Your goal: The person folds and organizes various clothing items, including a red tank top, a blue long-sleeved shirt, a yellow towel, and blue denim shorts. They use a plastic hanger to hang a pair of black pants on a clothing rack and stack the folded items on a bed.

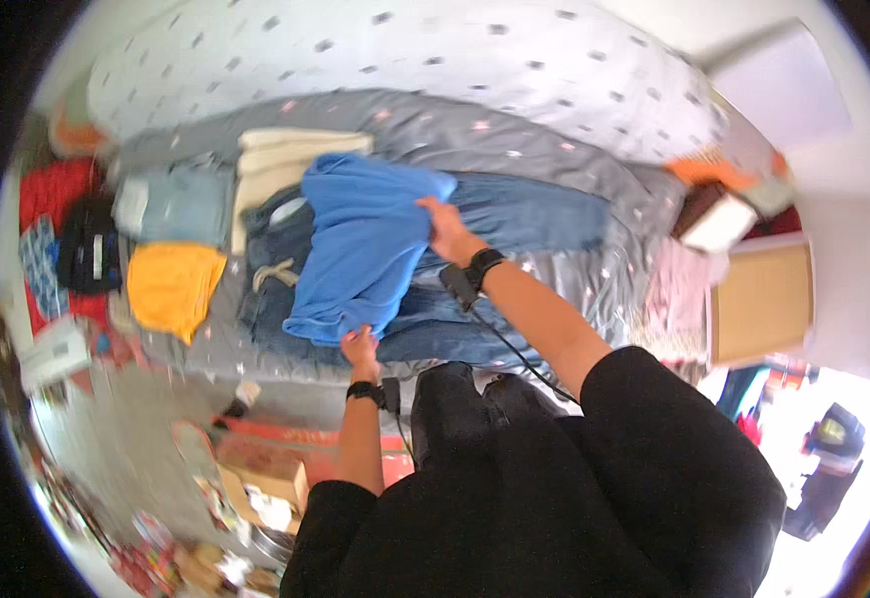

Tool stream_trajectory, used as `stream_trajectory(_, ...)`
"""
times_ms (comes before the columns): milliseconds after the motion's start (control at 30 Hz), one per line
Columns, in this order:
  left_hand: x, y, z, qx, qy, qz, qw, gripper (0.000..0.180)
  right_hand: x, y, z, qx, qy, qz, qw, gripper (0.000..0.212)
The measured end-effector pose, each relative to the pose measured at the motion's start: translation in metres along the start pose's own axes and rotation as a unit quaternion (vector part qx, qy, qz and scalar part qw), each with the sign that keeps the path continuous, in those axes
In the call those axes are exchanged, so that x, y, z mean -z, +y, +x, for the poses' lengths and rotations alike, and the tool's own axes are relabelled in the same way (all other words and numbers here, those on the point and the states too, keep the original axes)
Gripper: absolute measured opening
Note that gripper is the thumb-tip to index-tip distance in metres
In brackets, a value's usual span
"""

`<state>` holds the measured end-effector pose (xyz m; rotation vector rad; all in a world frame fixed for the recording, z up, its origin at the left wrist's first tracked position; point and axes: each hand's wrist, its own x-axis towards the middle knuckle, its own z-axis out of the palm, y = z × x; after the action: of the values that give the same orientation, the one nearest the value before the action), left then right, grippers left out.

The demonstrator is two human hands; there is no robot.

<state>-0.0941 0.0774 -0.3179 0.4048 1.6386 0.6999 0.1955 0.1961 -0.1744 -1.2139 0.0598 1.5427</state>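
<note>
A bright blue garment [365,239] lies partly bunched over a pair of dark blue jeans [524,211] spread across the bed. My right hand [443,227] pinches its upper right edge. At its lower edge, my left hand [360,347] has its fingers closed on the fabric. The jeans' waist, with a pale drawstring [273,273], shows to the left of the blue garment; its middle is hidden underneath. I cannot make out the exact kind of the blue garment.
Left of the jeans lie a folded cream cloth [255,184], folded light-blue denim [180,207], a yellow garment [174,287] and a black bag-like item [89,244]. A patterned white bolster [405,70] lines the far side. Pink cloth [679,289] and an open box [762,299] are at right.
</note>
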Motion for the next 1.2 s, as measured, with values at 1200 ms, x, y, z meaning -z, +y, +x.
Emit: stream_trajectory(1200,-0.721,-0.385,-0.632,0.126,-0.619,0.225,0.742,0.041,0.855,-0.042,-0.578,0.415,0.363,0.111,0.827,0.032)
